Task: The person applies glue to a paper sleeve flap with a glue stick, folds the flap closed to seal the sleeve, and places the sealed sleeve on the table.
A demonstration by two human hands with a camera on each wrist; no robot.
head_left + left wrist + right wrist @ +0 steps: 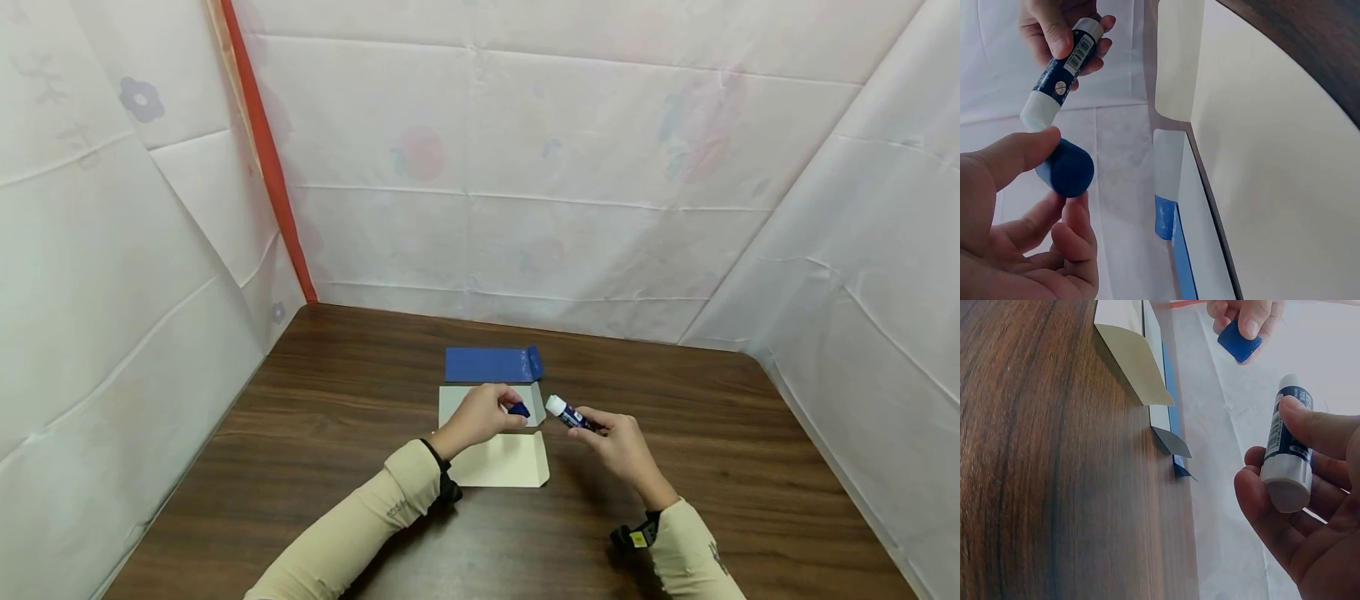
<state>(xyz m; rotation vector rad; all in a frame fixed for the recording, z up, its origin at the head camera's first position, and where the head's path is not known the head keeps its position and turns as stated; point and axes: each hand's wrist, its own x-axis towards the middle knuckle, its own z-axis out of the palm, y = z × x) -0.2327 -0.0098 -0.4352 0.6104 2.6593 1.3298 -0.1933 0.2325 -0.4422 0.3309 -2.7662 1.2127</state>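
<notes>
Between thumb and fingers my left hand [483, 410] pinches a blue cap [1071, 169], held over the grey envelope [457, 398]. My right hand [617, 442] grips a glue stick [573, 414] by its dark blue label, tilted with its white uncapped end toward the cap. Cap and glue stick are apart in the right wrist view. Below both hands lie three envelopes in a column: a blue one [483, 364] farthest, the grey one in the middle, a cream one [502, 462] nearest. Their flaps point right. Whitish smears mark the blue envelope's flap [535, 363].
A dark wood-grain table [337, 392] carries everything. White sheeting [480, 167] hangs behind it and along both sides, with a red strip [270, 158] at the back left corner. Each wrist wears a black strap with a camera.
</notes>
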